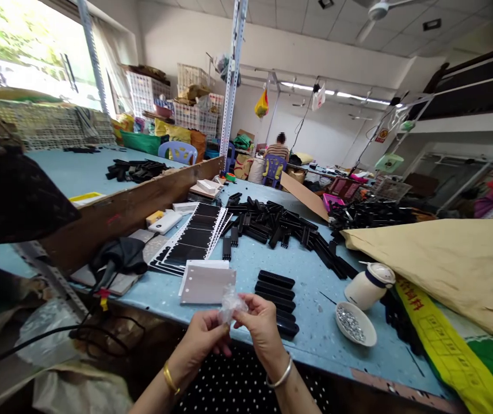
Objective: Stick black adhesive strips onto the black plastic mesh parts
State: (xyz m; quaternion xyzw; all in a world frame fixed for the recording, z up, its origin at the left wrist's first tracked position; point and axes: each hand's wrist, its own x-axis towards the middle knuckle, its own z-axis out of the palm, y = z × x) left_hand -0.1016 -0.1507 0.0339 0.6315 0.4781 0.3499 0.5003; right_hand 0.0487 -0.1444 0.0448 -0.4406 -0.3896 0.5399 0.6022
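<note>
Crumpled clear plastic film point(230, 305) is pinched by the fingers of both the left hand point(206, 332) and right hand point(262, 323), above the near edge of the grey rectangular card point(207, 286). It seems light, soft, slippery, best gripped by its edges. Right of the card, elongated black plastic pieces point(274, 291) crowd the blue counter point(315, 342).

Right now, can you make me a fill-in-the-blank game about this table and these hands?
1. The left hand and the right hand pinch clear, crumpled ____.
2. The gold bracelet is on the ____ wrist.
3. In the picture, the bowl of metal bits is to the ____ of the row of black bars.
4. The tabletop's colour is ____.

Missing words: plastic; left; right; blue.
</note>
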